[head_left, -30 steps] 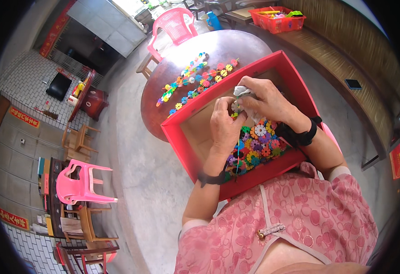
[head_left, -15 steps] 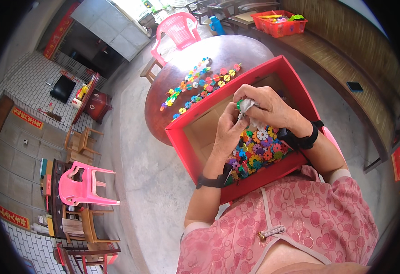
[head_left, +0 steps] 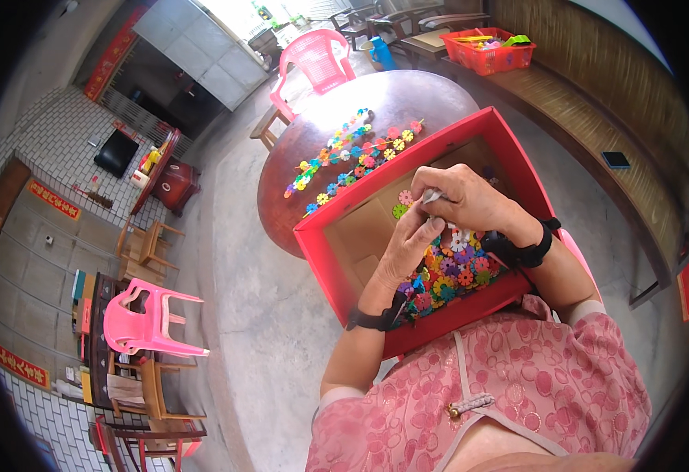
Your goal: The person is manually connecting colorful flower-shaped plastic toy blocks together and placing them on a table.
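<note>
Both of my hands are close together over a red cardboard box [head_left: 325,263] full of small flower-shaped plastic discs [head_left: 464,267]. My right hand [head_left: 466,197] is closed with a crumpled greyish-white cloth [head_left: 432,195] pinched in its fingers. My left hand [head_left: 413,245] is closed just beneath, its fingertips meeting the cloth. A green disc [head_left: 399,211] and a pink disc [head_left: 406,197] show at the left fingertips and appear held there, though my fingers hide where they are gripped. Dark bands circle both wrists.
Behind the box is a round dark table [head_left: 281,200] carrying chains of coloured discs [head_left: 360,157]. Pink plastic chairs [head_left: 313,63] stand beyond it and at left. On the right, a long wooden bench [head_left: 572,118] bears a red basket [head_left: 490,55] and a phone [head_left: 615,160].
My hands have drawn closer together and shifted slightly down and right in view. The cloth is now more covered by my fingers; green and pink discs show beside the left fingertips.
</note>
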`<state>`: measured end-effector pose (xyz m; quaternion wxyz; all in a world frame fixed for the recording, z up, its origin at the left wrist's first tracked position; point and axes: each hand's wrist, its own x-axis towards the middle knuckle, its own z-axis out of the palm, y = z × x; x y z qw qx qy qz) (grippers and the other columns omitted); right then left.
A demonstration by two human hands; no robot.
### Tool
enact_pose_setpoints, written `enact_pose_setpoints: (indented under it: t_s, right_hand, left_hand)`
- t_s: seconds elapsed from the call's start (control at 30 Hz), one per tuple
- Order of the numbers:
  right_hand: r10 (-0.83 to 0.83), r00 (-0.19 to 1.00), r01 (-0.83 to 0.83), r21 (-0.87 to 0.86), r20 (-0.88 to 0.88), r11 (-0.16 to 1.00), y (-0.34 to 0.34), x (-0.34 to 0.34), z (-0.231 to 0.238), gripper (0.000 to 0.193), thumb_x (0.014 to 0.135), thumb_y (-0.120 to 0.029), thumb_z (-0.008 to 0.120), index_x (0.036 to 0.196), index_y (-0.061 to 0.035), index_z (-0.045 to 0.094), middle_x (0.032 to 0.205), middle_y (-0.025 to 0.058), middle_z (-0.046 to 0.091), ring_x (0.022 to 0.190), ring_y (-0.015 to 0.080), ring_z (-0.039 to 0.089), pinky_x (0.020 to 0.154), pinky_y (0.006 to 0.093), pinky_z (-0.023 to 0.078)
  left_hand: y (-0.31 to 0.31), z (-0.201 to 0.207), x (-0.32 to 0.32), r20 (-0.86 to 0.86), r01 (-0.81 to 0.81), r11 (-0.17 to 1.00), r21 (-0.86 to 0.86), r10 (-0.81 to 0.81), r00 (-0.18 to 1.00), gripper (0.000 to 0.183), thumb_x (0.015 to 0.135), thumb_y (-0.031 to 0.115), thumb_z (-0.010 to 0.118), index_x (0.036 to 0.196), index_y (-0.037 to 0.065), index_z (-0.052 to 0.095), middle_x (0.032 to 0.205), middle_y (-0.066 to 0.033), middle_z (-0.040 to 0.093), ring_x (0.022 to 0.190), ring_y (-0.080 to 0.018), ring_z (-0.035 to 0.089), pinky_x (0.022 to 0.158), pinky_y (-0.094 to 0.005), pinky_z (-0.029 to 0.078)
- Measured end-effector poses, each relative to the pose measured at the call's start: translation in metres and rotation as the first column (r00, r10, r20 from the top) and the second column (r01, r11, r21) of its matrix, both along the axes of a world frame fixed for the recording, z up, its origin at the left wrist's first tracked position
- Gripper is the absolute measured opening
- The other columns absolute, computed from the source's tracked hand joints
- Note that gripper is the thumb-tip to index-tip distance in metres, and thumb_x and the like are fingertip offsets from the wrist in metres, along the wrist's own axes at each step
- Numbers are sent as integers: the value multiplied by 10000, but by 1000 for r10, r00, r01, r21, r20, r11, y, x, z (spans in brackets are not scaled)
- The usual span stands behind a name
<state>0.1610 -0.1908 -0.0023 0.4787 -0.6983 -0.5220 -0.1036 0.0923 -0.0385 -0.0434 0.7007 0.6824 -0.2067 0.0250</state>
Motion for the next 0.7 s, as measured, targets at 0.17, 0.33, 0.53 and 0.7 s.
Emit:
enact_pose_setpoints:
  t_s: [0.17, 0.33, 0.53, 0.7]
  right_hand:
    - [74, 992, -69, 44, -104, 997, -2, 1, 0, 136, 779, -33, 558, 915, -32, 552, 697, 118, 604, 632, 245, 632, 594, 333, 485]
    - [160, 945, -127, 131, -284, 983, -1, -3, -1, 179, 774, 11, 524, 942, -29, 574, 770, 74, 617, 708, 147, 619, 645, 287, 487]
    - [283, 852, -189, 244, -442, 951, -3, -4, -5, 180, 794, 23, 520, 947, -43, 587, 833, 0, 609, 788, 60, 575, 684, 252, 476]
    - [277, 872, -172, 279, -404, 945, -2, -9, -1, 162, 798, 16, 527, 941, -39, 580, 799, 14, 606, 752, 60, 578, 660, 243, 471]
  left_hand:
    - [1, 8, -5, -157, 80, 996, -43, -86, 984, 407, 948, 401, 502, 1092, 22, 521, 820, -42, 545, 621, -81, 518, 516, -198, 398]
    - [5, 16, -7, -153, 74, 996, 53, -65, 986, 431, 956, 418, 463, 1111, 19, 516, 802, -40, 539, 613, -77, 510, 508, -197, 384]
    - [7, 17, -8, -120, 81, 990, 114, -67, 990, 502, 967, 423, 448, 1269, 23, 468, 761, -15, 523, 574, -61, 476, 491, -193, 369]
    - [5, 21, -11, -118, 46, 991, 128, -31, 993, 496, 951, 417, 452, 1246, 20, 489, 815, -27, 531, 603, -64, 489, 503, -192, 371]
